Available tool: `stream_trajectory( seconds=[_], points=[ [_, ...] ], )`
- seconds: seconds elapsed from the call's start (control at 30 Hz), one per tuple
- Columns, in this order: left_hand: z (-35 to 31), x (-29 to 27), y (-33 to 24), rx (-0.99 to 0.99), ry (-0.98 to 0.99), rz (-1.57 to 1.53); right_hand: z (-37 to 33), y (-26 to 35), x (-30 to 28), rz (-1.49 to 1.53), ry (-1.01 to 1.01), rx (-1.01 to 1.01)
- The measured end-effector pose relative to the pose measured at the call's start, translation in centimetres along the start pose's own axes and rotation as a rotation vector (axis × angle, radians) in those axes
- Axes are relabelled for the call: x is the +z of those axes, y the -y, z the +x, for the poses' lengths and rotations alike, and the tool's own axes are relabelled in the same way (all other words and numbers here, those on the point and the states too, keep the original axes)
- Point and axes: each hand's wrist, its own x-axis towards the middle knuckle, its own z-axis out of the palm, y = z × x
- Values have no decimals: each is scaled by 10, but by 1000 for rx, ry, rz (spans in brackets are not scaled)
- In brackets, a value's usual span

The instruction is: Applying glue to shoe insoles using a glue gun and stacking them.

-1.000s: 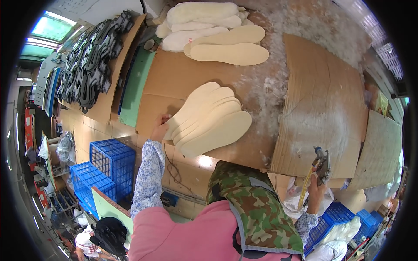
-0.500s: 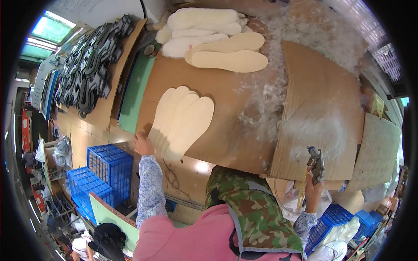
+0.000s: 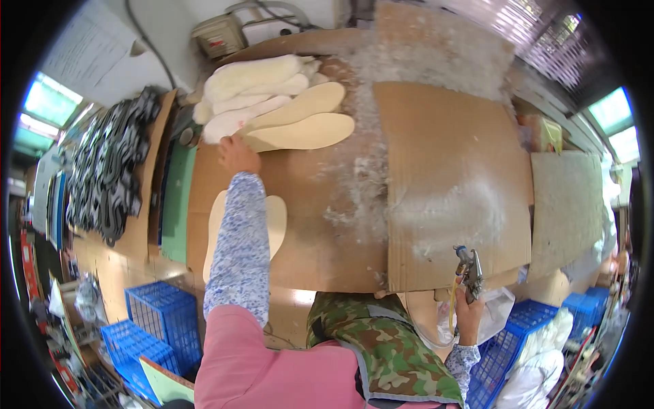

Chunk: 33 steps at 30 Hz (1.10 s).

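Observation:
My left hand [image 3: 238, 156] reaches across the table, fingers bent and closed at the left end of a cream insole [image 3: 300, 133]. A second cream insole [image 3: 306, 107] lies partly under that one, beside a pile of white fleecy insoles [image 3: 252, 78]. My left forearm covers the middle of a fan of cream insoles [image 3: 276, 221] nearer to me, so only its sides show. Off to the right, my right hand [image 3: 468, 307] is closed round a metal spray gun [image 3: 470, 273] with a yellowish hose, held above the near edge of the cardboard.
White fluff [image 3: 361, 184] is strewn beside a raised cardboard sheet [image 3: 456, 170]. Dark grey cut pieces [image 3: 109, 163] are heaped at the left, beside a green board [image 3: 178, 204]. Blue plastic crates [image 3: 163, 320] stand low on the left, and another blue crate [image 3: 511, 341] on the right.
My left hand has moved from the near fan of insoles to the far insoles. My right hand keeps hold of the spray gun. The whole view has shifted.

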Motion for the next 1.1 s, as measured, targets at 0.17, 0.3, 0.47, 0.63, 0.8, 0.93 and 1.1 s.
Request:
stream_trajectory(
  seconds=[0.17, 0.3, 0.47, 0.63, 0.8, 0.93, 1.1],
  points=[
    [4, -50, -26, 268, 343, -746, -11, -14, -26, -39, -89, 187],
    [-45, -180, -135, 195, 594, -1251, -7, -19, -42, -36, -66, 160],
    [-115, -221, -224, 238, 714, -1647, -9, -38, -59, -43, -79, 155],
    [-199, -159, -249, 62, 1034, -1534, -13, -53, -67, -11, -65, 83],
    [-289, -69, -218, -176, 1168, -1412, -10, -43, -70, -110, 9, 65],
    [-308, -54, -205, -218, 1178, -1211, -5, -32, -69, -65, 113, -10],
    [-304, -47, -205, -145, 1164, -1209, 18, -31, -75, -99, 64, -12]
  ],
)
